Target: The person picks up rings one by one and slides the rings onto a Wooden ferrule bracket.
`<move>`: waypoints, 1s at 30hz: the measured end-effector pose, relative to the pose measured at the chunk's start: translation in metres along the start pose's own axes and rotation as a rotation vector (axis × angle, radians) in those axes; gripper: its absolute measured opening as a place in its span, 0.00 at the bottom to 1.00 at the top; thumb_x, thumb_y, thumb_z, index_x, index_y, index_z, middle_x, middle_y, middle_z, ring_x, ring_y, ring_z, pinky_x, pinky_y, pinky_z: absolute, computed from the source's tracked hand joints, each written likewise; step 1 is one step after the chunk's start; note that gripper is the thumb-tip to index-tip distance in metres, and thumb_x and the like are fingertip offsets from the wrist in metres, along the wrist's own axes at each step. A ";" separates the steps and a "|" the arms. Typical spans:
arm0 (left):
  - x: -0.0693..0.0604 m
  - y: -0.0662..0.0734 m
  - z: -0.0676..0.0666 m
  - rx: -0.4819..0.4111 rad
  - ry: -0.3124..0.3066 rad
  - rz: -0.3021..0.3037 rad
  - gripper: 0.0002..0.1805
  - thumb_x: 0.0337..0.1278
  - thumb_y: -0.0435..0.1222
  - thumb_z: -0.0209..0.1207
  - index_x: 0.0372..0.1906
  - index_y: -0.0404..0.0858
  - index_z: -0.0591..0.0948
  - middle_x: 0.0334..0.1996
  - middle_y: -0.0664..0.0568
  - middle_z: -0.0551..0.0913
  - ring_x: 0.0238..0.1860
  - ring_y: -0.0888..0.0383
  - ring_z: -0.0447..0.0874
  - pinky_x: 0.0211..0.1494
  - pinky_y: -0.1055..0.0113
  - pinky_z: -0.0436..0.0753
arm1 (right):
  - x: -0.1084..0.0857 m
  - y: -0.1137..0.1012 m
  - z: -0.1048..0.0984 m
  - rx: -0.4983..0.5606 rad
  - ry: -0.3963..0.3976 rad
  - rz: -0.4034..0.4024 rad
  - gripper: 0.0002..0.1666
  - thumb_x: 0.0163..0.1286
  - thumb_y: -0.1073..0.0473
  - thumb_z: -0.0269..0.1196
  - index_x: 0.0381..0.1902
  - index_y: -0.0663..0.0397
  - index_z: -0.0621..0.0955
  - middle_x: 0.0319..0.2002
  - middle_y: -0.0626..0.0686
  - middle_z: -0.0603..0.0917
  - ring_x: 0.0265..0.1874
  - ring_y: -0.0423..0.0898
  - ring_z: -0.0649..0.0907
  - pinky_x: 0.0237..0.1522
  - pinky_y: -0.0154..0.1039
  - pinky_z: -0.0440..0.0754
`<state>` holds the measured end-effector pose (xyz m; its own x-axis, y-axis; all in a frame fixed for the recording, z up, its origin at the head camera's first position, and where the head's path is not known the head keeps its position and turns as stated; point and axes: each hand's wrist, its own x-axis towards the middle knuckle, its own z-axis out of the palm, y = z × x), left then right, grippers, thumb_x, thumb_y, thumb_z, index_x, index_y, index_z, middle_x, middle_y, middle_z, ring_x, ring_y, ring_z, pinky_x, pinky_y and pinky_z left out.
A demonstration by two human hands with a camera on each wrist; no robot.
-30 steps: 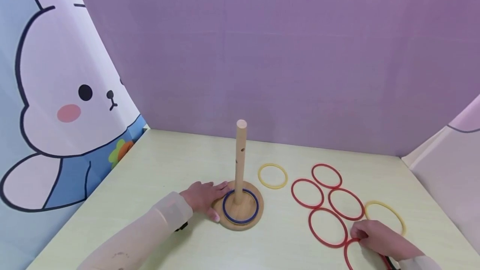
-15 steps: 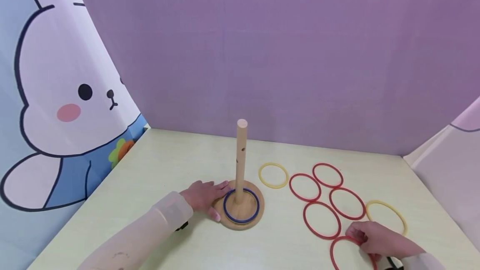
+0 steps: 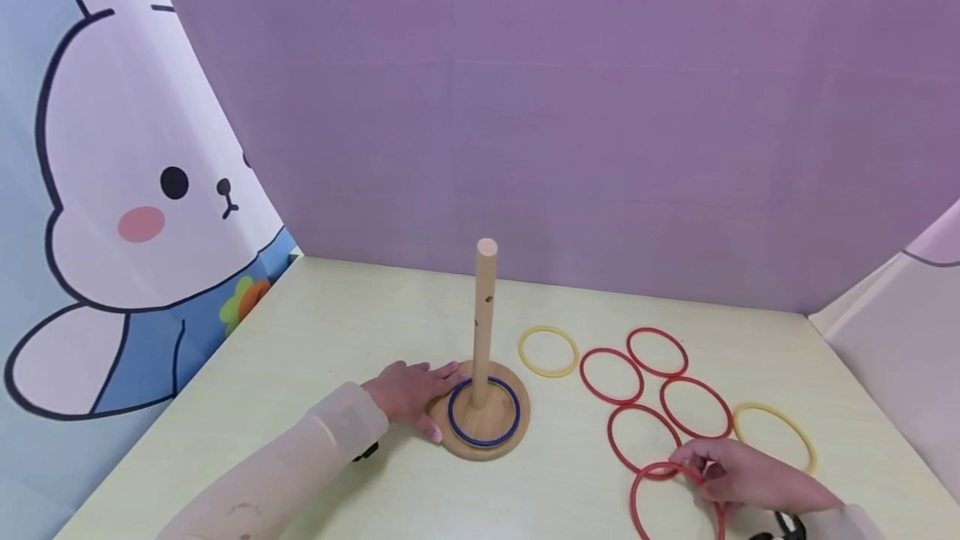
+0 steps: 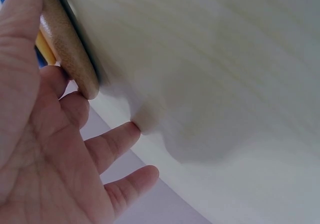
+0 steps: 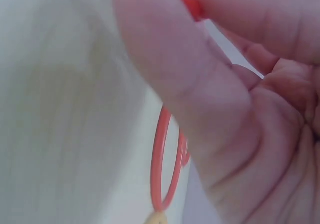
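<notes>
My left hand [image 3: 408, 397] rests against a round wooden base [image 3: 480, 426] with its fingers spread. From that base rises an upright wooden post [image 3: 483, 319]. A blue ring [image 3: 518, 413] lies around the post's foot; in the left wrist view a strip of a yellow ring [image 4: 46, 49] shows beside the blue. At the lower right, my right hand [image 3: 750, 473] pinches a red ring [image 3: 633, 505] between thumb and fingers. Part of this ring overlaps another red ring [image 3: 611, 438]. The right wrist view shows the pinched bit of red ring [image 5: 189, 2] at the thumb.
More red rings lie on the pale tabletop [image 3: 360, 315], among them a far red ring [image 3: 628, 344]. A yellow ring [image 3: 521, 350] lies right of the post, and another yellow ring [image 3: 810, 448] beyond my right hand. A purple curtain [image 3: 480, 107] stands behind.
My right hand has moved slightly left with the red ring, whose near side now rises over a neighbouring ring. Two red rings shifted left and away. My left hand stays put.
</notes>
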<state>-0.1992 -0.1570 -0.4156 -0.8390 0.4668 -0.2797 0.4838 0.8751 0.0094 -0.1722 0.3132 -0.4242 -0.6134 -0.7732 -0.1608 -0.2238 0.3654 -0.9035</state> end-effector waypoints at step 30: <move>0.000 0.001 -0.001 0.013 -0.006 -0.013 0.53 0.38 0.62 0.68 0.73 0.52 0.61 0.73 0.60 0.58 0.65 0.45 0.68 0.58 0.50 0.73 | 0.049 -0.048 0.027 0.351 0.150 -0.004 0.24 0.66 0.73 0.55 0.60 0.76 0.68 0.39 0.54 0.74 0.32 0.42 0.81 0.29 0.37 0.83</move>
<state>-0.1988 -0.1559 -0.4143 -0.8437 0.4545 -0.2858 0.4761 0.8794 -0.0070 -0.1710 0.2432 -0.3991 -0.7233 -0.6800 -0.1204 0.0307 0.1426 -0.9893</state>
